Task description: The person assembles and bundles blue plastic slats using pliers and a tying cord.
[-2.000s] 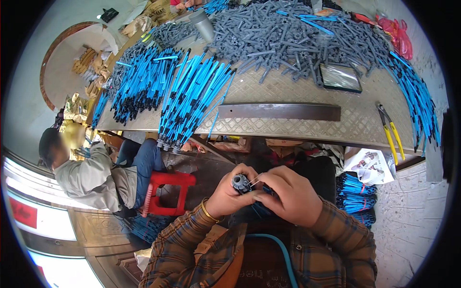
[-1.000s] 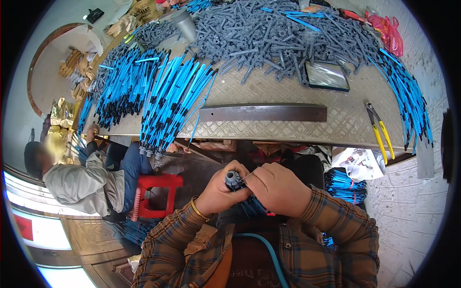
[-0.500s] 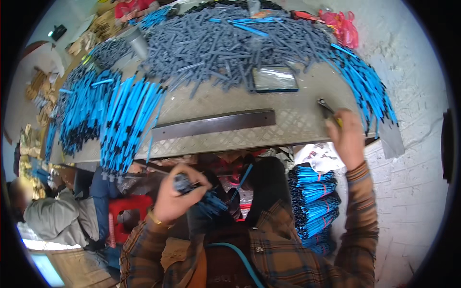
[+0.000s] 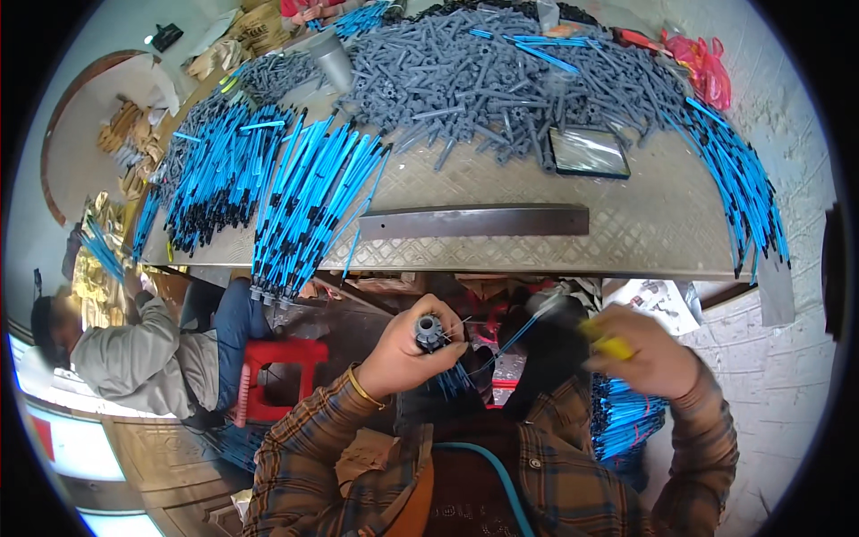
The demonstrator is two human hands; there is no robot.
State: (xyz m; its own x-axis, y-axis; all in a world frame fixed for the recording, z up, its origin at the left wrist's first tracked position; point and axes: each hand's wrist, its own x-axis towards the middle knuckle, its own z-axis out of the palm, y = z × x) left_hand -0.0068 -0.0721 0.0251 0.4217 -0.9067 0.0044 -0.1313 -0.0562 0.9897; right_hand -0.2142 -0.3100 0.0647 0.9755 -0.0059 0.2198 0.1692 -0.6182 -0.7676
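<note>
My left hand [image 4: 407, 353] is wrapped round a bundle of slim blue sticks [image 4: 455, 380]. Their grey tubular ends [image 4: 429, 331] point up out of the fist, and the blue parts hang below it. In front of my body on the right, my right hand [image 4: 651, 353] grips yellow-handled pliers [image 4: 614, 347]. The jaws are smeared by motion. Between the two hands runs a thin bluish strand [image 4: 514, 340]; whether the pliers touch it I cannot tell.
On the table [image 4: 662, 215] are a heap of grey tubes [image 4: 429, 72], blue-stick piles [image 4: 322, 197], a flat metal bar [image 4: 474, 221] and a glass-topped box [image 4: 588, 152]. Bundled blue sticks [image 4: 626, 416] stand below right. Someone in grey [image 4: 134, 349] sits left by a red stool [image 4: 282, 371].
My right hand has brought the pliers off the tabletop, down and toward my body. My left hand has turned the bundle so its grey ends face up. The whole view has swung left.
</note>
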